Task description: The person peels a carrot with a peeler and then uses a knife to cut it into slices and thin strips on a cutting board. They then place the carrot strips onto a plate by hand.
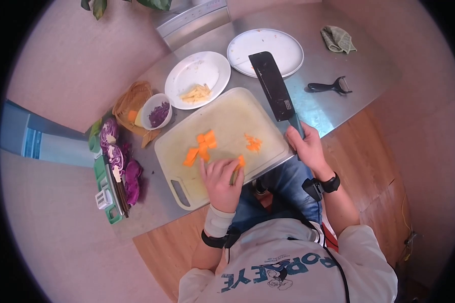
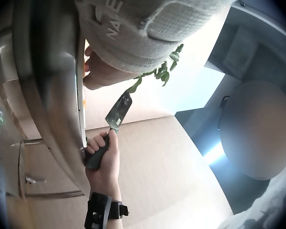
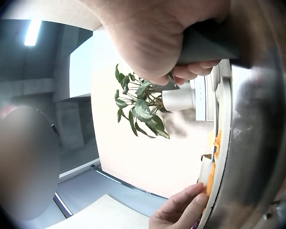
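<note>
My right hand (image 1: pixel 308 146) grips the dark handle of a black-bladed cleaver (image 1: pixel 272 83), raised beyond the board's right end with its blade pointing away from me. Over the near part of the cutting board (image 1: pixel 187 123) is my left hand (image 1: pixel 222 184), its fingers bent down. Between its thumb and forefinger shows an orange carrot piece (image 1: pixel 240 161). Flat carrot slices (image 1: pixel 205 140) lie just beyond the left fingertips, and a small pile of carrot shreds (image 1: pixel 253 143) lies farther right. In the left wrist view, the right hand (image 2: pixel 104 160) holds the cleaver upright.
Behind the board stand a white plate (image 1: pixel 179 76) with pale strips and another plate (image 1: pixel 288 43). A bowl (image 1: pixel 147 108) of shredded purple cabbage and a wicker basket (image 1: pixel 126 98) stand left, near cut cabbage (image 1: pixel 111 134) and a green grater (image 1: pixel 101 177). A peeler (image 1: pixel 331 87) and cloth (image 1: pixel 337 39) lie right.
</note>
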Tool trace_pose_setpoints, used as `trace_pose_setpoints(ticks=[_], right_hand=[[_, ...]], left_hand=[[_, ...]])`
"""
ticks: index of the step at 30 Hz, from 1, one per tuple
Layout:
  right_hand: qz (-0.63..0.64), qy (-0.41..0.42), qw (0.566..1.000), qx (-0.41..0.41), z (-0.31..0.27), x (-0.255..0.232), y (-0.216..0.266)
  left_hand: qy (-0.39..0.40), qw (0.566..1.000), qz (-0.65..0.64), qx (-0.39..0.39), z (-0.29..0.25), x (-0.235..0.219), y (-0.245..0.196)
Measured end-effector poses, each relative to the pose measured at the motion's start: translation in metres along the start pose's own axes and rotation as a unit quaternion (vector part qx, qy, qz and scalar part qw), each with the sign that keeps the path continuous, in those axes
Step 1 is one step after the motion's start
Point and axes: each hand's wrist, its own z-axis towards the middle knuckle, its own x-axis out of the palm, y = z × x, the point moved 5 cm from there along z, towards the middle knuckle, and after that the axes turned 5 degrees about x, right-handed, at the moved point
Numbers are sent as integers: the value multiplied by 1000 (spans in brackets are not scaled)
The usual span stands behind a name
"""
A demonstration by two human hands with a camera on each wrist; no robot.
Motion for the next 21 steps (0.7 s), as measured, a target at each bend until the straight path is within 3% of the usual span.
trace_pose_setpoints(ticks=[10, 12, 18, 21], right_hand=[[-14, 27, 999, 14, -1, 0, 6], [66, 51, 996, 35, -6, 1, 10], [56, 66, 996, 26, -47, 1, 24], [-30, 46, 997, 48, -64, -1, 30]], left_hand=[[-31, 999, -20, -18, -5, 4, 5], [-36, 999, -25, -22, -4, 3, 6], [-53, 998, -23, -21, -8, 3, 6], [-52, 998, -15, -19, -6, 2, 5]])
